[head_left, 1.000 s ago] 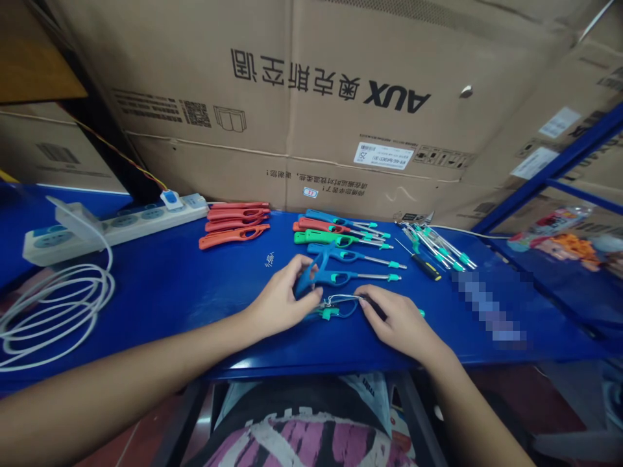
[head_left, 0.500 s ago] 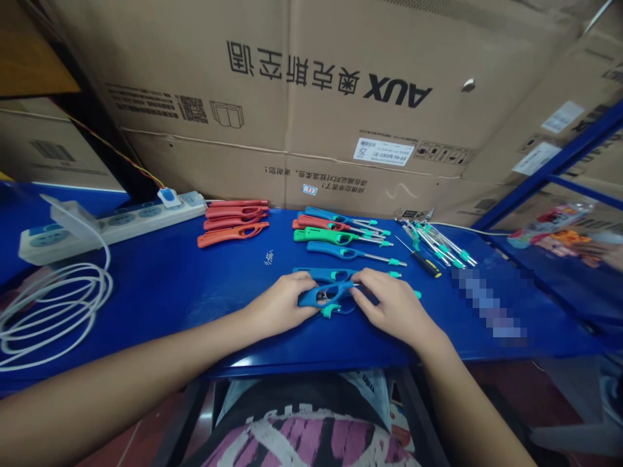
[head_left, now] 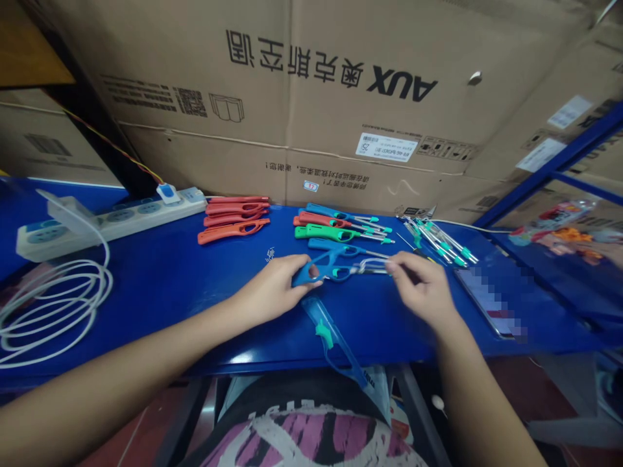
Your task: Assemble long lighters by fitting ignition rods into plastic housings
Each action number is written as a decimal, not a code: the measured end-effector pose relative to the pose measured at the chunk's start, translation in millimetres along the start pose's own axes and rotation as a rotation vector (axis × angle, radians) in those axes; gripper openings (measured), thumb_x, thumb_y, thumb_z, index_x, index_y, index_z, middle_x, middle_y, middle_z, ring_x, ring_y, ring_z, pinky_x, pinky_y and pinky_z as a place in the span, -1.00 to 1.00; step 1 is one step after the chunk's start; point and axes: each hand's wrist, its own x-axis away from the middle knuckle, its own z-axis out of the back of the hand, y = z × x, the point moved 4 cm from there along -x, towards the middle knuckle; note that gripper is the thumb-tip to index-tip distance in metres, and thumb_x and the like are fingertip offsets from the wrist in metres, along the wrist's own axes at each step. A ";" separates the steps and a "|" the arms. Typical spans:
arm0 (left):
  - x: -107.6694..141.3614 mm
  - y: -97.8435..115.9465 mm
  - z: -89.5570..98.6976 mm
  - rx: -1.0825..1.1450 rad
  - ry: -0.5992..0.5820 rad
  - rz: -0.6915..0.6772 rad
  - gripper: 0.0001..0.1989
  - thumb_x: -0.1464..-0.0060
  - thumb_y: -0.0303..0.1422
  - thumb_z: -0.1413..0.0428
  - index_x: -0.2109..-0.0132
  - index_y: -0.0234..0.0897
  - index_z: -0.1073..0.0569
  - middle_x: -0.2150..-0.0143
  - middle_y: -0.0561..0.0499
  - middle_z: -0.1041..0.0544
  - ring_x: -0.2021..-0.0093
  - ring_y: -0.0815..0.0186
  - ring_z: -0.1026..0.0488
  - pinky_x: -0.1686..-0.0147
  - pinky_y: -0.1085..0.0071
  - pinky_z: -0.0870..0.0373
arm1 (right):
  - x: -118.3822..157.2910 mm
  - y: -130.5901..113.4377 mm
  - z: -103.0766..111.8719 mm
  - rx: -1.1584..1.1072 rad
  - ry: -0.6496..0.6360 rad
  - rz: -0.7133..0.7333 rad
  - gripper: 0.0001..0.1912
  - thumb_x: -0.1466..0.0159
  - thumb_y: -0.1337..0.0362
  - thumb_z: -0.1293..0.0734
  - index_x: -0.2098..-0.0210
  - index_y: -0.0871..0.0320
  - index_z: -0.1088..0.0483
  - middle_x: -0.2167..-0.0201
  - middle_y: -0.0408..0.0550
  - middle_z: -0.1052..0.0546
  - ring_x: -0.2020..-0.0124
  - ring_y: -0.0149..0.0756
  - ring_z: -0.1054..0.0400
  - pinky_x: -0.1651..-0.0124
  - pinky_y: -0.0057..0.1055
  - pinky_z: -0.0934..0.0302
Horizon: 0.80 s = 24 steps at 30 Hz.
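My left hand (head_left: 280, 282) grips a blue lighter casing (head_left: 318, 267) by its handle end. My right hand (head_left: 421, 282) is closed, its fingertips pinched at a thin metal rod with wire (head_left: 372, 264) that reaches toward the casing; blur hides the exact grip. Below them a blue casing half (head_left: 343, 350) with a green trigger (head_left: 324, 333) lies slanted over the table's front edge. Just behind the hands are blue, green (head_left: 326, 232) and red lighters with metal rods. Orange-red casings (head_left: 233, 230) are stacked behind my left hand.
Several metal rods with green tips (head_left: 445, 243) lie at the back right, beside a partly hidden screwdriver. A phone (head_left: 487, 301) is at the right. A power strip (head_left: 117, 220) and coiled white cable (head_left: 53, 314) occupy the left. Cardboard (head_left: 292, 97) stands behind the blue table (head_left: 185, 292).
My right hand has moved right, away from my left hand, with the rod and wire now showing between them. The casing half with the green trigger now lies closer to my body, turned slantwise.
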 end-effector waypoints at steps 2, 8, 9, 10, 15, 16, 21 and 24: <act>-2.2 -4.8 3.6 0.110 0.015 0.078 -0.73 -0.18 -0.13 -0.18 0.20 -0.26 -0.50 0.27 0.02 -0.60 0.26 0.23 -0.51 0.19 0.35 -0.41 | -0.3 4.4 10.0 -0.047 0.100 -0.082 -0.71 -0.41 0.10 -0.24 0.39 0.09 -0.35 0.53 -0.17 -0.36 0.52 -0.35 -0.23 0.41 -0.41 -0.13; 3.4 5.3 -19.3 0.719 -0.078 0.342 -0.67 -0.10 -0.13 -0.27 0.15 -0.30 -0.46 0.29 0.00 -0.61 0.53 0.47 -0.32 0.53 0.53 -0.20 | 10.2 -26.3 -21.9 -0.283 -0.148 -0.235 -0.75 -0.42 0.04 -0.22 0.26 0.05 -0.17 0.44 -0.23 -0.22 0.49 -0.41 -0.09 0.44 -0.47 -0.09; 5.6 8.1 -24.2 0.793 -0.084 0.369 -0.63 -0.07 -0.12 -0.29 0.14 -0.31 -0.46 0.35 0.04 -0.58 0.59 0.51 -0.22 0.59 0.55 -0.09 | 12.4 -34.1 -33.1 -0.295 -0.212 -0.245 -0.72 -0.37 0.03 -0.29 0.24 0.04 -0.15 0.43 -0.24 -0.23 0.51 -0.43 -0.08 0.46 -0.48 -0.08; 7.6 10.2 -28.7 0.847 -0.094 0.388 -0.60 -0.03 -0.10 -0.31 0.13 -0.32 -0.47 0.43 0.08 -0.52 0.62 0.54 -0.12 0.63 0.55 0.00 | 14.2 -40.7 -43.6 -0.288 -0.267 -0.261 -0.66 -0.31 0.03 -0.37 0.22 0.04 -0.14 0.42 -0.25 -0.25 0.52 -0.44 -0.08 0.48 -0.49 -0.07; 11.7 6.6 -38.0 0.921 -0.100 0.418 -0.56 0.05 -0.12 -0.34 0.13 -0.36 -0.54 0.59 0.23 -0.23 0.64 0.56 0.05 0.64 0.53 0.16 | 12.3 -56.2 -67.0 -0.231 -0.351 -0.258 -0.67 -0.30 0.16 -0.35 0.01 0.06 -0.20 0.35 -0.19 -0.46 0.46 -0.38 -0.30 0.40 -0.46 -0.13; 11.5 4.8 -37.4 0.901 -0.090 0.421 -0.56 0.04 -0.14 -0.34 0.10 -0.36 -0.55 0.58 0.22 -0.24 0.64 0.56 0.04 0.63 0.52 0.16 | 11.5 -57.4 -66.6 -0.226 -0.374 -0.254 -0.71 -0.34 0.22 -0.29 -0.03 0.06 -0.22 0.37 -0.18 -0.49 0.46 -0.37 -0.33 0.40 -0.45 -0.13; 10.1 1.2 -36.2 0.790 -0.078 0.432 -0.59 0.05 -0.29 -0.26 0.02 -0.35 -0.56 0.59 0.20 -0.28 0.65 0.53 -0.02 0.63 0.51 0.13 | 14.8 -63.3 -57.4 0.028 -0.480 -0.291 -0.70 -0.34 0.28 -0.22 -0.06 0.02 -0.27 0.52 -0.24 -0.44 0.54 -0.32 -0.31 0.46 -0.44 0.02; 10.5 0.6 -41.3 0.860 -0.099 0.478 -0.56 0.09 -0.39 -0.19 -0.01 -0.34 -0.53 0.53 0.17 -0.37 0.67 0.55 -0.01 0.65 0.52 0.13 | 23.0 -66.9 -59.6 0.176 -0.512 -0.346 -0.60 -0.31 0.12 -0.33 -0.07 0.10 -0.21 0.53 -0.22 -0.45 0.51 -0.26 -0.35 0.46 -0.42 0.07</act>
